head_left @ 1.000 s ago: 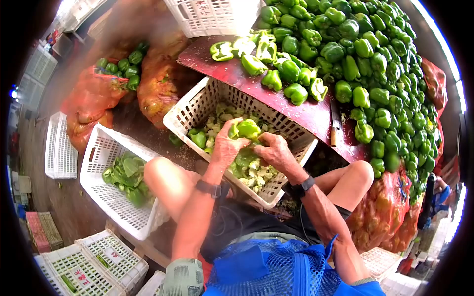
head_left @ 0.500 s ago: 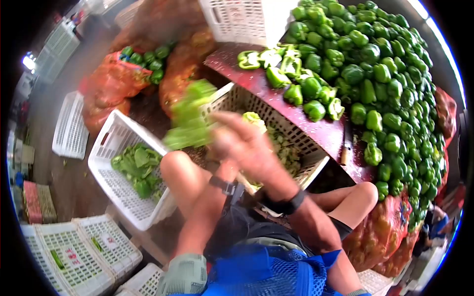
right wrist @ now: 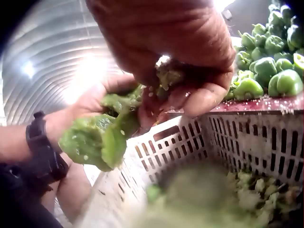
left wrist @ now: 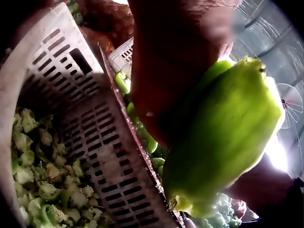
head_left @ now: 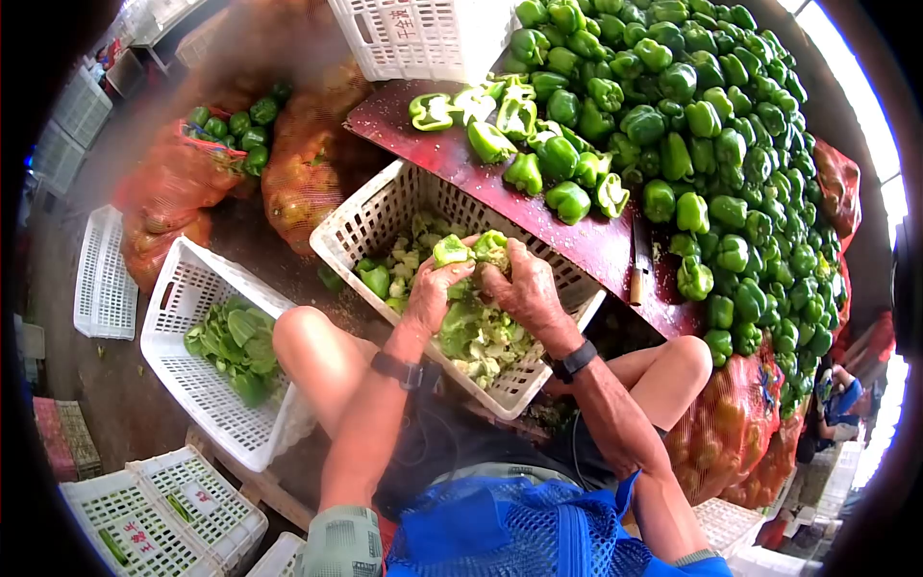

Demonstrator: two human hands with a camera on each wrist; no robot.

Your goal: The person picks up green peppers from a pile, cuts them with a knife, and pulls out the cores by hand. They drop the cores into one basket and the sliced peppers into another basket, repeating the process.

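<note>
Over the slatted crate (head_left: 361,213) between the knees, both hands work on an opened green bell pepper (head_left: 450,252). My left hand (head_left: 428,300) grips its wall; in the left wrist view the smooth green outside of the pepper (left wrist: 228,128) fills the middle. Close beside it, my right hand (head_left: 529,296) has its fingers curled round a pale, seedy pepper core (right wrist: 168,77). Seeds cling to the torn inside of the pepper (right wrist: 90,140) in the right wrist view. Pale cores and scraps (left wrist: 42,180) lie in the crate below.
Cut and whole peppers (head_left: 569,200) sit on the red board (head_left: 404,120), near a wooden-handled knife (head_left: 637,274). Behind rises a large heap of peppers (head_left: 711,144). A white crate (head_left: 197,385) at left holds opened peppers (head_left: 231,341). Mesh sacks (head_left: 173,221) stand beyond it.
Half a second ago both hands were further left, with green pieces blurred in motion beside the crate. They are now back over the crate, close together at a pepper.
</note>
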